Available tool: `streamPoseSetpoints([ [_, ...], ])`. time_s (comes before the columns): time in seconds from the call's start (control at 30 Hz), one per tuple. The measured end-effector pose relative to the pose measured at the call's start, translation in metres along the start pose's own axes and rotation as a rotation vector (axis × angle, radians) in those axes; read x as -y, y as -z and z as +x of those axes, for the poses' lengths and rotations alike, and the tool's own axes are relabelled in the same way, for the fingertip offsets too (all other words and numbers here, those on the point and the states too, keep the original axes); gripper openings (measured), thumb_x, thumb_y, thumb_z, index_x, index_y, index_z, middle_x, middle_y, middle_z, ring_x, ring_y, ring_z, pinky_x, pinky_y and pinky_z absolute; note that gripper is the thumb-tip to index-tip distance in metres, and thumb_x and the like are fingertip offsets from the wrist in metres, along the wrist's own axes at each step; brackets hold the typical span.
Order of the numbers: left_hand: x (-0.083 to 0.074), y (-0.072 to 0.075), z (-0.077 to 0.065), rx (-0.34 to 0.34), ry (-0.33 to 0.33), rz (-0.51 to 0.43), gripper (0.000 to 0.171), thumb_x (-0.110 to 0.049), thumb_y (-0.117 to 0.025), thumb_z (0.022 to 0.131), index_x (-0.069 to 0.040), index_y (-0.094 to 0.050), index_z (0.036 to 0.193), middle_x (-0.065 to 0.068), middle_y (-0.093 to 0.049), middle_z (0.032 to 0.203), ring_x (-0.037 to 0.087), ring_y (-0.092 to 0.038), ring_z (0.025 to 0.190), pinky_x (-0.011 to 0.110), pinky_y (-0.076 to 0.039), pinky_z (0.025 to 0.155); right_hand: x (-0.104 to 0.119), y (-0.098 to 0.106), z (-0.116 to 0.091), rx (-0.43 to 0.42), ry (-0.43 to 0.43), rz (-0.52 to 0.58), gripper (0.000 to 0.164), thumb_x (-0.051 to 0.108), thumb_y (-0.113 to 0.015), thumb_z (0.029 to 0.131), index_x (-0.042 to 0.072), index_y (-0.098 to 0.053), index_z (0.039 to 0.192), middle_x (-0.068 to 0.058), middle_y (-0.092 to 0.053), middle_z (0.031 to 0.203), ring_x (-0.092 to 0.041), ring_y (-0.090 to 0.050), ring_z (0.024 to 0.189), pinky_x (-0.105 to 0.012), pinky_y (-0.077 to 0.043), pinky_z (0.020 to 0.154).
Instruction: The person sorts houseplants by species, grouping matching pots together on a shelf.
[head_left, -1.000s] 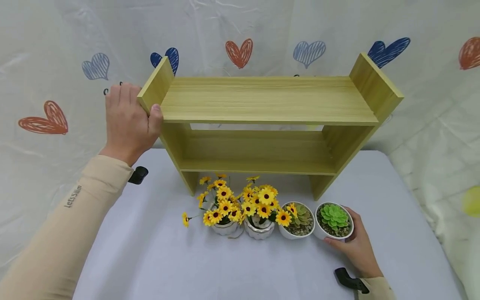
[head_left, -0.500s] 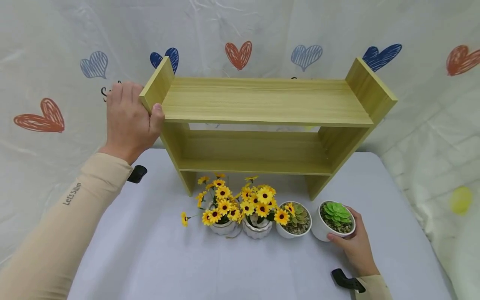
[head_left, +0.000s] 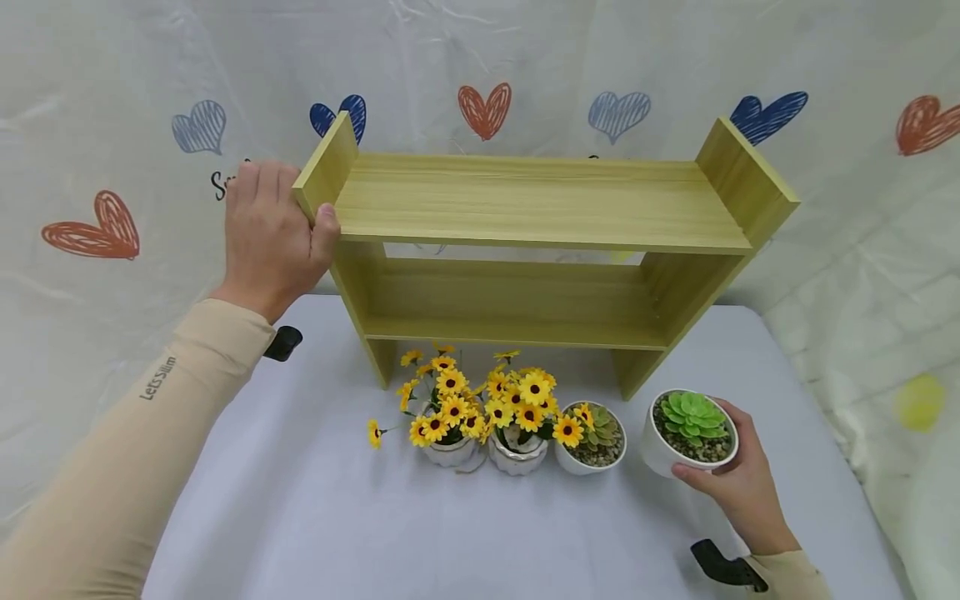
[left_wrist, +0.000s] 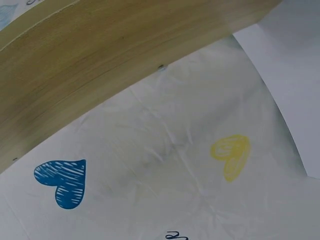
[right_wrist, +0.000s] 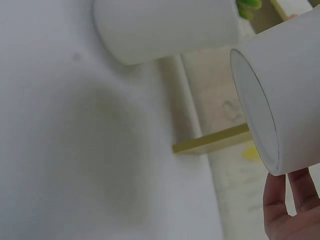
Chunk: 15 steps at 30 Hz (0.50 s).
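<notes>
My left hand (head_left: 270, 237) grips the upper left side panel of a light wooden shelf (head_left: 540, 200), thumb across its front edge. The left wrist view shows the side panel (left_wrist: 100, 70) but not the hand. At the right, my right hand (head_left: 750, 492) holds a white pot with a green succulent (head_left: 693, 417), thumb in front and fingers around the far side. In the right wrist view the bare underside of this white pot (right_wrist: 290, 100) shows, raised off the table and tilted. Left of it stands another potted succulent (head_left: 596, 442), also in white.
Two white pots of yellow artificial flowers, one left (head_left: 450, 417) and one right (head_left: 517, 412), stand in a row before the shelf. A white cloth covers the table (head_left: 465, 542). Behind hangs a pale sheet (head_left: 540, 50) printed with hearts.
The right hand has lifted the green succulent pot off the table and drawn it right, apart from the pot beside it. The left hand keeps its grip on the shelf.
</notes>
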<state>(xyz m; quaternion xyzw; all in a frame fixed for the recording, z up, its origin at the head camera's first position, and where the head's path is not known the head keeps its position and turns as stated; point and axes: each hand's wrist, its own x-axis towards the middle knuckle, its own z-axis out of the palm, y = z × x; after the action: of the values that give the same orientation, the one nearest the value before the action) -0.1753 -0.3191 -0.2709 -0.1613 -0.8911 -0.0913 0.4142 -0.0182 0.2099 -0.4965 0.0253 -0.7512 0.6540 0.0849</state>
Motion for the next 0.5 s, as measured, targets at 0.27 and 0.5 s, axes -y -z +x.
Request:
streamPoseSetpoints([
  [0.27,0.0,0.0,0.0,0.007,-0.005,0.01,0.051,-0.039,-0.027,0.095,0.007,-0.048,0.1,0.024,-0.045,0.094,0.041,-0.04,0.097,0.053,-0.03,0.085,0.034,-0.001,0.005,0.038,0.097,0.027,0.106,-0.031,-0.072,0.064,0.009,-0.036,0.155,0.01,-0.045,0.145,0.0,-0.055,0.118,-0.01,-0.055,0.082],
  [0.5,-0.001,-0.001,-0.001,-0.008,0.005,-0.006,0.052,-0.04,-0.027,0.095,0.007,-0.049,0.1,0.024,-0.045,0.094,0.041,-0.04,0.098,0.053,-0.03,0.087,0.062,-0.001,0.009,0.029,0.138,-0.017,0.107,-0.031,-0.072,0.061,0.006,-0.037,0.155,0.008,-0.047,0.146,-0.003,-0.053,0.118,-0.009,-0.055,0.08],
])
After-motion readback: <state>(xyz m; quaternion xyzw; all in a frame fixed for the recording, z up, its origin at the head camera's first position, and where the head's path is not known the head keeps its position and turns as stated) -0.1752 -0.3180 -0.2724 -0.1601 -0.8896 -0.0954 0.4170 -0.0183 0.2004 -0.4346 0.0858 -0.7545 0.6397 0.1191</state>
